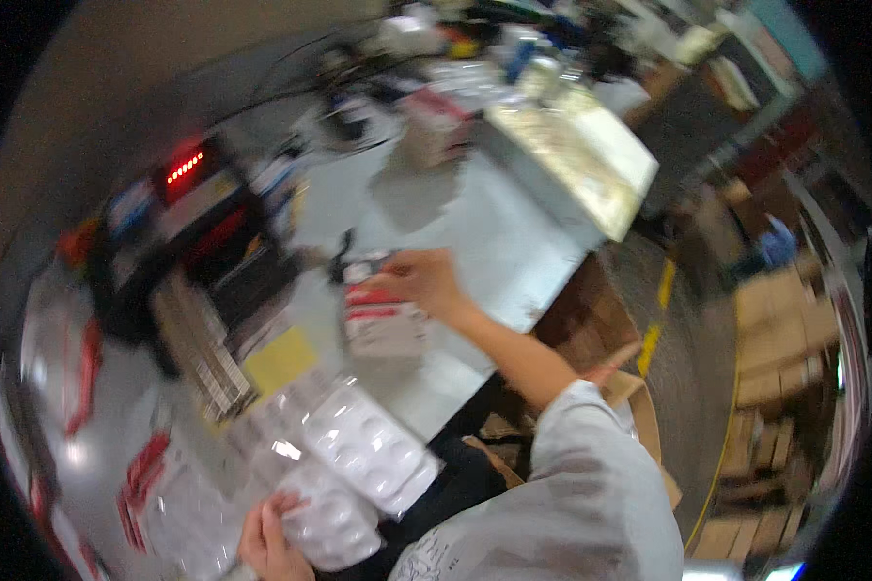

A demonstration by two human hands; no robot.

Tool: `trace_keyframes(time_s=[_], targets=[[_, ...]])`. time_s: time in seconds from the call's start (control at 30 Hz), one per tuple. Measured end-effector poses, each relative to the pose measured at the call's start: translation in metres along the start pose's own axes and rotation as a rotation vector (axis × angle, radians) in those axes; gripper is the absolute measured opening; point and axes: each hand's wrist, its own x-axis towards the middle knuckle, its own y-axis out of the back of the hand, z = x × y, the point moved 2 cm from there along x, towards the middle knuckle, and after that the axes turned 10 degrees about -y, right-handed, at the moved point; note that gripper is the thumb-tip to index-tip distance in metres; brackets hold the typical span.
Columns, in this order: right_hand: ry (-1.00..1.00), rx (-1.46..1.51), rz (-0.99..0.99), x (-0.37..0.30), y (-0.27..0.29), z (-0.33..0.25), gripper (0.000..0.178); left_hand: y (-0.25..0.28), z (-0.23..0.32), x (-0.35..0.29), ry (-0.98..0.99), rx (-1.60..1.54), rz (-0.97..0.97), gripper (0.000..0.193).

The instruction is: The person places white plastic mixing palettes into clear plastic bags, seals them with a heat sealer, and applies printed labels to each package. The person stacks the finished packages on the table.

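My right hand (424,281) reaches across the grey table, its fingers bent and closed over the upper part of a small white and red carton (386,337). Motion blur hides exactly how the fingertips meet it. Low in the view, my left hand (275,544) pinches the edge of a clear plastic blister tray (331,523) with round cups. Another such tray (363,441) lies right beside it, at the table's near edge. A small dark object (342,257) is next to the carton's far left corner.
A dark device with a red lit display (186,169) stands at the left. Near it lie a yellow note (281,362) and red-handled tools (145,474). Another red and white carton (434,126) and a pale box (562,160) sit farther back. Cardboard boxes (780,320) stack at right.
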Motion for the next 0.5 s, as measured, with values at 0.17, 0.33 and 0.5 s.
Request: trace_keyframes(time_s=[0.17,0.33,0.5], targets=[[0.116,-0.010,-0.024,0.006,-0.006,0.006,0.010,0.003,-0.009,0.006,-0.006,-0.031,-0.055,0.036],[0.305,0.122,0.055,0.007,-0.009,0.009,0.043,0.010,-0.026,0.009,-0.021,-0.147,-0.047,0.031],[0.350,-0.039,-0.018,0.011,-0.007,0.009,0.027,0.003,-0.030,0.013,-0.018,-0.158,-0.089,0.032]])
